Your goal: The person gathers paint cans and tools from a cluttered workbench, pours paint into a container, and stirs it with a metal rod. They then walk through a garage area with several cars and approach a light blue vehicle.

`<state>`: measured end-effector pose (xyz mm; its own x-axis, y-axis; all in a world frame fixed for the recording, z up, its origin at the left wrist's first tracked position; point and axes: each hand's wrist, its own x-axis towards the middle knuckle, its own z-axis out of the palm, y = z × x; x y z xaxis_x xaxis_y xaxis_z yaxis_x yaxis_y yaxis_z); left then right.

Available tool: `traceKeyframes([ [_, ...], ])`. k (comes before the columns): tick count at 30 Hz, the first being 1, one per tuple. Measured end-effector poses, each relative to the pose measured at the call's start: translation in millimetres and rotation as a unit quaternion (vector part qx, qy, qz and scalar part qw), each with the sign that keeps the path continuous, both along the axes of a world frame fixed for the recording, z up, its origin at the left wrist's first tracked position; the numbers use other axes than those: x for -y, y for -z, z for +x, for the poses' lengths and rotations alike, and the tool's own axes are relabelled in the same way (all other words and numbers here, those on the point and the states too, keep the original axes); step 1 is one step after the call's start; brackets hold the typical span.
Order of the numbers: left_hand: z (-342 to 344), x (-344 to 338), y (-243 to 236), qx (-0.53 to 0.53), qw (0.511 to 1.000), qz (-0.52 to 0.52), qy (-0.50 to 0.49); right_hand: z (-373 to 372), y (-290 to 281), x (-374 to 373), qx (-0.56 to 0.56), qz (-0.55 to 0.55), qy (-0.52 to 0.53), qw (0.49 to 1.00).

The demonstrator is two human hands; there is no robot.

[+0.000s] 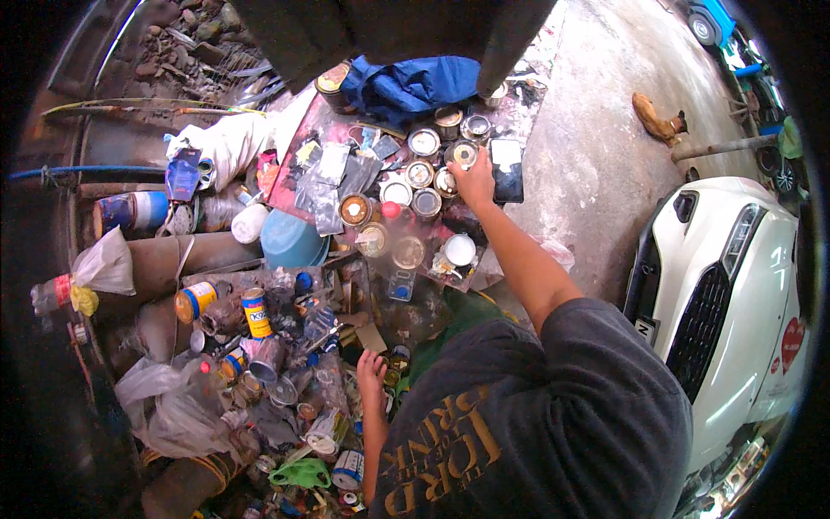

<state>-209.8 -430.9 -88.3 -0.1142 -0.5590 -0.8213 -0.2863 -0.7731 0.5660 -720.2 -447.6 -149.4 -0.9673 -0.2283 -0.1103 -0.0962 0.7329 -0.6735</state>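
My right hand (471, 180) reaches over a cluttered work surface (294, 177) and grips a small round can (464, 153) among several paint tins (420, 173). A dark phone-like rectangle with a pale upper part (507, 177) lies just right of it. My left hand (372, 368) hangs lower down beside a piece of brown cardboard (367, 337), with loosely curled fingers apart and nothing visible in them. A clear bottle with a red cap (391, 209) and a white tin (460, 249) stand nearer to me, below the grouped tins.
A blue cloth (406, 86) lies behind the tins, a blue tub (290, 242) at left. Piled cans and bags (259, 363) fill the lower left. At right are a concrete floor (588, 130), a brown dog (657, 121) lying down and a white car (726, 311).
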Motion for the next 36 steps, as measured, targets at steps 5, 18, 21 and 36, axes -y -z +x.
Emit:
traceKeyframes([
  [5, -1, -1, 0, -0.007, 1.000, 0.002, -0.003, 3, -11, 2, 0.013, 0.034, -0.013, 0.999],
  [18, 4, -9, 5, 0.012, 1.000, 0.015, -0.003, -13, 0, -22, 0.079, -0.065, -0.076, 0.992],
  [21, 12, -12, 11, 0.024, 0.999, 0.023, 0.010, -22, -1, -35, 0.042, -0.054, -0.048, 0.997],
  [36, 52, -9, 30, 0.092, 0.985, 0.051, 0.133, -150, -18, 18, -0.148, 0.012, -0.124, 0.981],
])
